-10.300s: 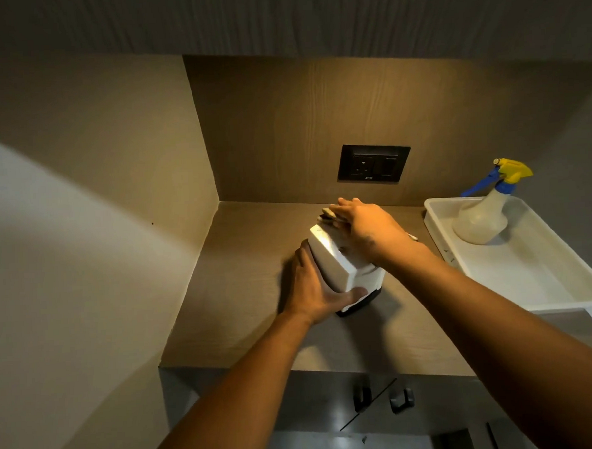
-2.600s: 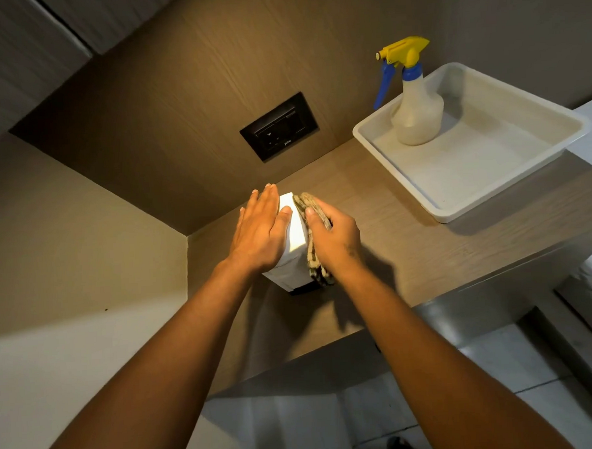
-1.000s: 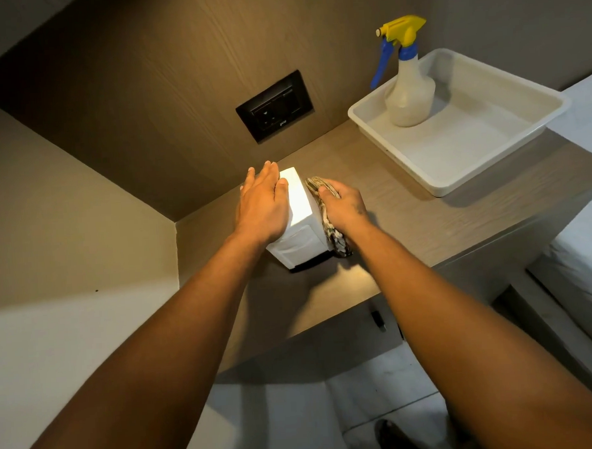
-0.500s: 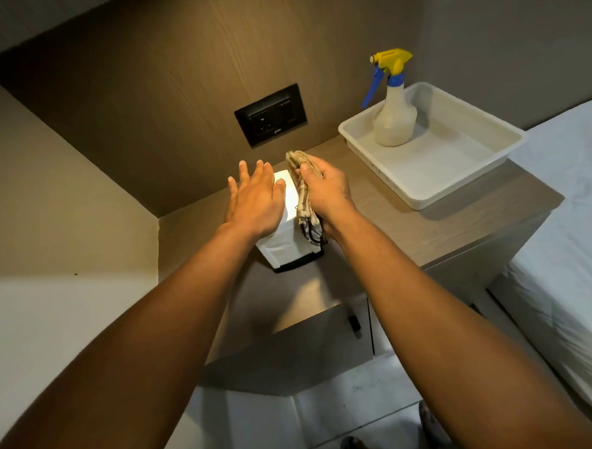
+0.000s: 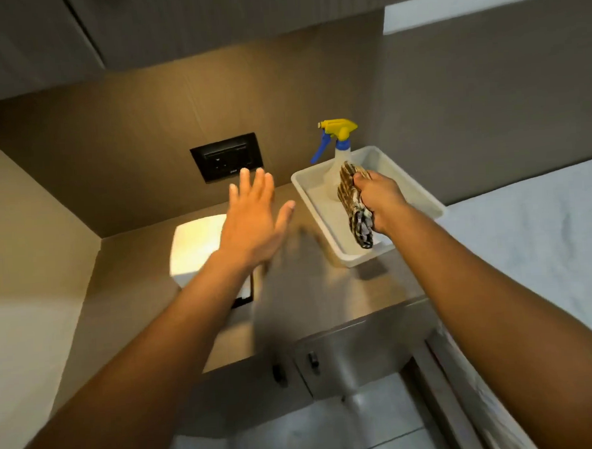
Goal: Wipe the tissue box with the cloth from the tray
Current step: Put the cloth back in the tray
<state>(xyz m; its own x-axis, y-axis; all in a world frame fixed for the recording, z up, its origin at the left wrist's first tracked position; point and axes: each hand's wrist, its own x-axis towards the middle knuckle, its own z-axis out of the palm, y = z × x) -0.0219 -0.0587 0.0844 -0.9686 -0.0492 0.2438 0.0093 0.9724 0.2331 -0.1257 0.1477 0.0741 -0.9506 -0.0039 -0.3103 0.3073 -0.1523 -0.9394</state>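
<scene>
Standing against the wall was the grey-brown wood-grain counter, with a white bed surface off to its right. On the counter's right end sat the white rectangular plastic tray, and the white boxy tissue box stood on the left part, brightly lit, partly behind the forearm. The left hand hovered above the counter beside the box, fingers spread wide, gripping nothing. The right hand was over the tray, fingers clenched around the folded brown-and-white patterned cloth. A clear spray bottle with yellow-blue trigger stood in the tray's back corner.
</scene>
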